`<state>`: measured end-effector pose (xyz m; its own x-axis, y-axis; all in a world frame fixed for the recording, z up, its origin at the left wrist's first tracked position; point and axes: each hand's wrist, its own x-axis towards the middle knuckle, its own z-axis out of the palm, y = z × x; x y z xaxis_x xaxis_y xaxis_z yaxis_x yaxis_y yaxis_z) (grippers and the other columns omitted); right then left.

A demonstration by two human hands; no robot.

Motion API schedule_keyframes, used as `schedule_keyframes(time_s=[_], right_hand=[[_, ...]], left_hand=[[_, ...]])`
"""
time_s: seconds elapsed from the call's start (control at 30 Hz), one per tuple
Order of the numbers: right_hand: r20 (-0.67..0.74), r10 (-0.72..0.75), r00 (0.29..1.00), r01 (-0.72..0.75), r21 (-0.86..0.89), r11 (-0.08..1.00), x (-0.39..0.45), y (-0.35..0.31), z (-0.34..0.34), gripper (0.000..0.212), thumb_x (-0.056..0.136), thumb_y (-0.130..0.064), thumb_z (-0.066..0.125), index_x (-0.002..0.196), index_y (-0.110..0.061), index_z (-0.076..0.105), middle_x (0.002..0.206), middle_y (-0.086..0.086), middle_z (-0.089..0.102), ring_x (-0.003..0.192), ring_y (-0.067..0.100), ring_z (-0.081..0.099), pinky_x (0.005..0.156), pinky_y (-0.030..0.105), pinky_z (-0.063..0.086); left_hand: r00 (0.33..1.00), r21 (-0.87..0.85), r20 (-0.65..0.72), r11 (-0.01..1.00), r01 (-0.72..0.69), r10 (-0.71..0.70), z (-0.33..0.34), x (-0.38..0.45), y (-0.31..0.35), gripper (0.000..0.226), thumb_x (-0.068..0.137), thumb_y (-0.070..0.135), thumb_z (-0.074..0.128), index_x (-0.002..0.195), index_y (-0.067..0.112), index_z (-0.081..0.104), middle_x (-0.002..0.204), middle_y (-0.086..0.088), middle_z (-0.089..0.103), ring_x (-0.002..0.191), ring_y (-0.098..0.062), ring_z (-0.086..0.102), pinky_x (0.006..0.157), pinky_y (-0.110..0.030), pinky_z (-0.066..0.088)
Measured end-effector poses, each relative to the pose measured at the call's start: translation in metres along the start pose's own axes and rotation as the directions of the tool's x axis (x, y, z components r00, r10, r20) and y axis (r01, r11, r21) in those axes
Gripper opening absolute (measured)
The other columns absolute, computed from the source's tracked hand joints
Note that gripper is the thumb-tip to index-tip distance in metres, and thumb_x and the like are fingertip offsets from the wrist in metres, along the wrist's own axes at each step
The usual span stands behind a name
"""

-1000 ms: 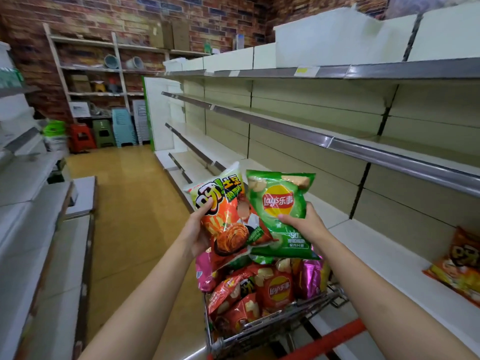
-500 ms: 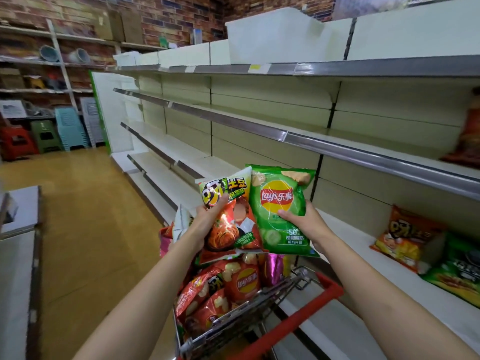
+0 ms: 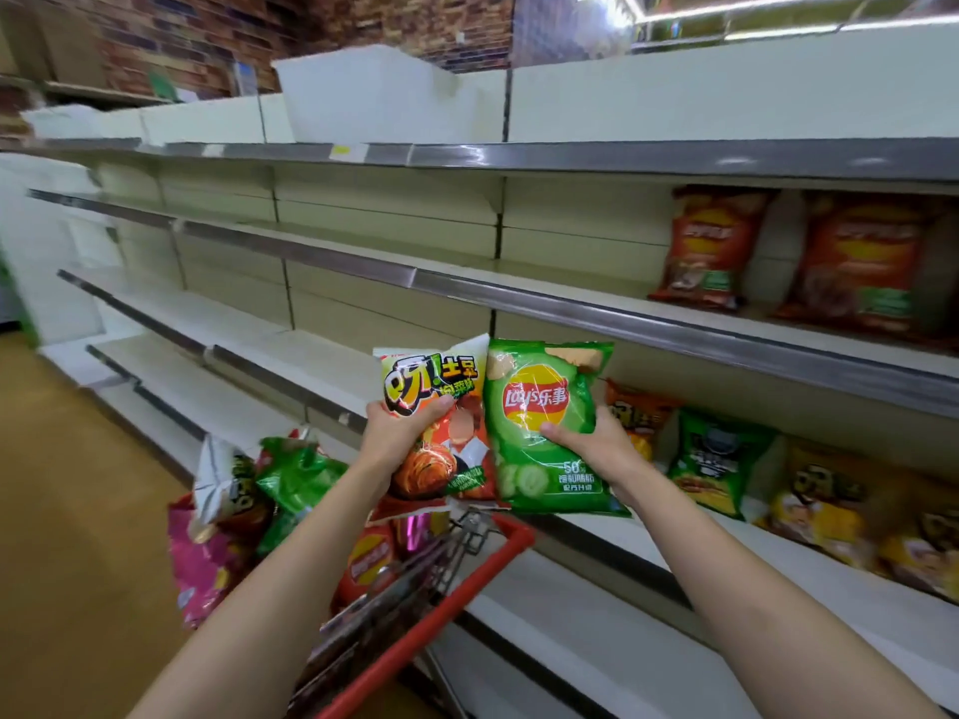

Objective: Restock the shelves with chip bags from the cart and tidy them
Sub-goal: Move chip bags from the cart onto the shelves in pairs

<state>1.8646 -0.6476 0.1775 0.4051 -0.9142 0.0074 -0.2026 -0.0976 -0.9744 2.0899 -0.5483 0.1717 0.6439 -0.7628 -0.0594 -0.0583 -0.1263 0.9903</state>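
Chip bags are in both my hands, above the cart (image 3: pixel 456 589): my left hand (image 3: pixel 399 438) grips the orange bag (image 3: pixel 441 454), my right hand (image 3: pixel 597 448) pinches the green bag (image 3: pixel 545 407) just beside it, edges touching.

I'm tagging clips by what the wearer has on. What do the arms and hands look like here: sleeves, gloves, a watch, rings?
Both forearms are bare right down to the bottom edge of the picture; no sleeve shows. The left hand and right hand wear no gloves. No watch or band shows on either wrist, and no ring on the visible fingers.
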Motion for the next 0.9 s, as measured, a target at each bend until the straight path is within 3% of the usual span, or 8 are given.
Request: schedule_keyframes(time_s=[0.07,0.2,0.3,0.43,0.77,0.9], right_hand=[[-0.012,-0.001,1.000,0.001,-0.013,1.000,-0.015,0.004,-0.020,0.088,0.054,-0.049,0.088,0.127,-0.019,0.049,0.117,0.003,0.066,0.103,0.023,0.065,0.094,0.047,0.052],[-0.042,0.022,0.999,-0.023,-0.022,0.999,-0.043,0.009,-0.059,0.072,0.066,-0.037,0.086,0.124,-0.015,0.050,0.116,0.003,0.066,0.103,0.022,0.065,0.095,0.045,0.051],[-0.081,0.017,0.997,-0.019,-0.028,0.999,-0.062,0.019,-0.083,0.096,0.043,-0.058,0.088,0.123,-0.016,0.055,0.114,0.003,0.068,0.101,0.023,0.066,0.094,0.047,0.052],[-0.119,0.052,0.992,-0.052,-0.001,0.999,-0.096,0.024,-0.105,0.063,0.071,-0.032,0.083,0.123,-0.013,0.054,0.114,0.005,0.067,0.101,0.023,0.065,0.094,0.046,0.051],[-0.193,0.036,0.981,-0.037,-0.001,0.999,-0.165,0.041,-0.150,0.050,0.075,-0.023,0.081,0.116,-0.014,0.054,0.111,0.005,0.066,0.100,0.022,0.064,0.094,0.043,0.051],[-0.240,0.037,0.970,-0.034,0.014,0.999,-0.189,0.049,-0.172,0.052,0.074,-0.024,0.081,0.117,-0.013,0.055,0.112,0.007,0.068,0.100,0.024,0.066,0.093,0.046,0.052]], left_hand=[[0.999,0.038,-0.020,0.999,-0.032,0.033,0.015,-0.012,0.001,0.090,0.066,0.050,0.082,0.129,0.009,0.032,0.109,-0.005,0.051,0.100,-0.025,0.057,0.093,-0.042,0.049],[0.999,0.062,0.016,0.997,-0.049,0.048,0.042,-0.040,0.002,0.088,0.064,0.052,0.083,0.124,0.012,0.032,0.106,-0.003,0.052,0.097,-0.024,0.058,0.090,-0.041,0.050],[0.997,0.089,0.059,0.994,-0.061,0.055,0.063,-0.065,0.003,0.086,0.067,0.050,0.082,0.126,0.012,0.032,0.103,-0.003,0.053,0.089,-0.022,0.060,0.080,-0.036,0.051],[0.993,0.116,0.102,0.991,-0.072,0.061,0.084,-0.098,0.004,0.090,0.069,0.049,0.080,0.131,0.009,0.030,0.110,-0.007,0.055,0.093,-0.026,0.062,0.084,-0.039,0.052],[0.989,0.145,0.148,0.988,-0.043,0.022,0.115,-0.159,-0.001,0.098,0.073,0.049,0.077,0.140,0.007,0.018,0.113,-0.010,0.050,0.108,-0.033,0.059,0.090,-0.041,0.048],[0.978,0.138,0.206,0.989,-0.043,0.013,0.132,-0.177,-0.003,0.101,0.067,0.052,0.081,0.136,0.010,0.021,0.121,-0.011,0.054,0.108,-0.032,0.059,0.097,-0.049,0.048]])
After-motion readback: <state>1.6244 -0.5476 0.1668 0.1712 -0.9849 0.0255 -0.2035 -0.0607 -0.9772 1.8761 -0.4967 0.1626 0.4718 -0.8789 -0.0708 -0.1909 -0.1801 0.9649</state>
